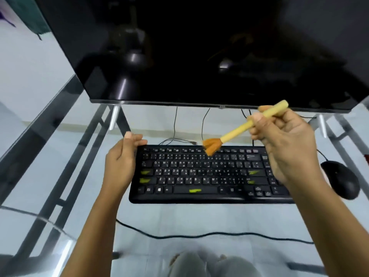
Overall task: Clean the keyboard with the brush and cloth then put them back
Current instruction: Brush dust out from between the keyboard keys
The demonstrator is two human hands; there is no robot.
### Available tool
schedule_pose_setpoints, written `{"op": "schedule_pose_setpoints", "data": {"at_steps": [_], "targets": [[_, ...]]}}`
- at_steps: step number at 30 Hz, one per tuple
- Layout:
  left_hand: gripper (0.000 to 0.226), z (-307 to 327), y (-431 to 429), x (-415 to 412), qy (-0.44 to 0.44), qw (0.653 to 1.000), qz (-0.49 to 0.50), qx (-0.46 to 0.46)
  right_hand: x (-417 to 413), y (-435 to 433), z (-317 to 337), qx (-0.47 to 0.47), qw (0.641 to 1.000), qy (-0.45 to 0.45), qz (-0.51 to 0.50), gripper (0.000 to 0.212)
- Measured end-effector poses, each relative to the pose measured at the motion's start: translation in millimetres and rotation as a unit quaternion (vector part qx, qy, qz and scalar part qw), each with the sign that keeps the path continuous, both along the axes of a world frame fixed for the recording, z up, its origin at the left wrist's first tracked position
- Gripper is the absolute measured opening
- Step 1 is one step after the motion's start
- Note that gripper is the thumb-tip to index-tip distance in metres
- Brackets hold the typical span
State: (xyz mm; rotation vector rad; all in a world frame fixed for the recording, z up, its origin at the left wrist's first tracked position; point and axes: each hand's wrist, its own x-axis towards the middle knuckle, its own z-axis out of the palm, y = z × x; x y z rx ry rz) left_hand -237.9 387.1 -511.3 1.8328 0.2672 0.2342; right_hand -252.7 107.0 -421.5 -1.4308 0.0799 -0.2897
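head view: the right hand (283, 140) gripped the brush (235, 131), its bristles touching the upper key rows of the keyboard (199, 174) on the glass desk (179, 222); the left hand (121, 162) pinched the keyboard's far-left corner.

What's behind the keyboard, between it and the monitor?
Behind the keyboard lies bare glass desk with thin black cables hanging from the monitor. The right hand, holding the brush, covers the area behind the keyboard's right end.
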Motion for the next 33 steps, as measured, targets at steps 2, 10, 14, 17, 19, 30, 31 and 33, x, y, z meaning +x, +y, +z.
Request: {"op": "schedule_pose_setpoints", "data": {"at_steps": [2, 10, 14, 17, 19, 30, 31, 33], "targets": [[0.048, 0, 1, 1, 0.005, 1.0, 0.0, -0.007, -5, 5, -7, -0.031, 1.0, -0.004, -0.003, 0.006], [0.052, 3, -2, 9, 0.004, 0.999, -0.021, 0.048, -15, 42, -28, -0.176, 0.983, 0.019, 0.044, 0.004], [0.052, -7, -5, -1, -0.025, 0.999, -0.033, 0.027, -20, 64, -33, -0.254, 0.958, 0.036, 0.127, 0.007], [0.046, -12, -3, -2, -0.032, 0.998, -0.047, 0.023, -18, 66, -31, -0.351, 0.935, -0.012, 0.043, 0.002], [0.049, -13, 0, -1, -0.034, 0.998, -0.055, 0.011, -20, 65, -26, -0.302, 0.953, -0.03, 0.025, 0.003], [0.061, -14, 6, 13, -0.035, 0.994, -0.063, -0.085, -30, 85, -34, -0.298, 0.941, -0.014, 0.158, 0.005], [0.063, -14, 6, 14, -0.033, 0.991, -0.072, -0.106, -30, 86, -38, -0.348, 0.923, -0.027, 0.161, 0.006], [0.067, -13, 7, 16, -0.027, 0.986, -0.085, -0.144, -26, 87, -39, -0.389, 0.917, -0.059, 0.069, 0.007]]}}
